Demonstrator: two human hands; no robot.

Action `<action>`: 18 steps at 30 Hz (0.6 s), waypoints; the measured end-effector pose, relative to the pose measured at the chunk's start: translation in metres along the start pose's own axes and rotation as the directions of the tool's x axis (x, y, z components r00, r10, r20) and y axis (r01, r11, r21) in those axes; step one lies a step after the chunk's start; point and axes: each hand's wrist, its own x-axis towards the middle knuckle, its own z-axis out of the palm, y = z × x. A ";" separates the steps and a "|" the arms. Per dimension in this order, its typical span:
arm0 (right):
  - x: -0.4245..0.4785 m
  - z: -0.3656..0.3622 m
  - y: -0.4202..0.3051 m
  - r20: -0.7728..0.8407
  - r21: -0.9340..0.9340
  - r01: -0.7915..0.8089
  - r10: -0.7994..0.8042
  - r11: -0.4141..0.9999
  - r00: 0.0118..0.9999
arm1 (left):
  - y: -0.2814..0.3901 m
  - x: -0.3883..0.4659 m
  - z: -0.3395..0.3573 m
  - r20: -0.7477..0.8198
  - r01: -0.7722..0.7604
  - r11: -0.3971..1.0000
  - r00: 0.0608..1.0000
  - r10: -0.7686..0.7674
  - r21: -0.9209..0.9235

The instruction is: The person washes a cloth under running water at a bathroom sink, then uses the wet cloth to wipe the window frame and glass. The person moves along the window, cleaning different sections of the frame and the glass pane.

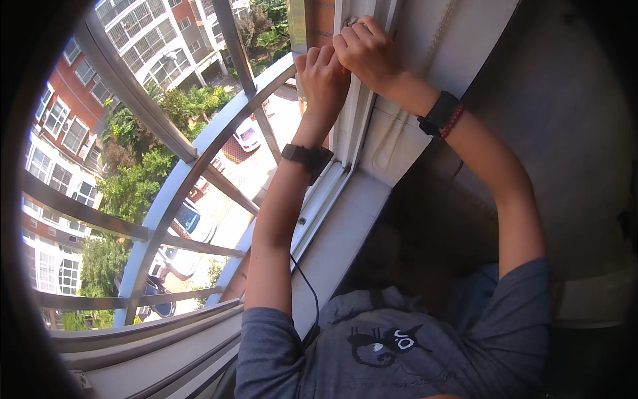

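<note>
My left hand [324, 75] and my right hand [366, 52] are raised together at the upright of a white window frame [355, 107], touching each other. Both have curled fingers, with their backs towards me. Past the right fingers pokes a small crumpled grey piece [351, 21], perhaps cloth, which that hand seems to grip against the frame. Whatever the left fingers may hold is hidden behind them. A black band [306, 155] circles the left wrist; another black band [441, 114] and a red bead bracelet [452, 121] are on the right.
Outside, a curved metal window guard [184, 169] bows outward above parked cars [192, 219] and trees. A pale sill [344, 224] runs below the frame. Along it hangs a thin black cable [311, 287]. A beaded cord [438, 30] hangs against the wall, right of the hands.
</note>
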 end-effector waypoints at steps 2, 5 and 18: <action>-0.022 0.005 -0.020 0.047 0.009 0.055 -0.056 0.998 0.997 | 0.004 -0.029 -0.002 0.082 -0.003 0.999 0.997 -0.001 0.054; -0.052 0.011 -0.054 0.080 0.028 0.087 -0.089 0.996 0.993 | 0.002 -0.076 -0.001 0.145 0.004 0.999 0.989 -0.011 0.052; -0.123 0.032 -0.127 0.173 0.143 0.108 -0.132 0.984 0.976 | -0.002 -0.178 -0.001 0.351 0.064 0.997 0.934 -0.074 0.040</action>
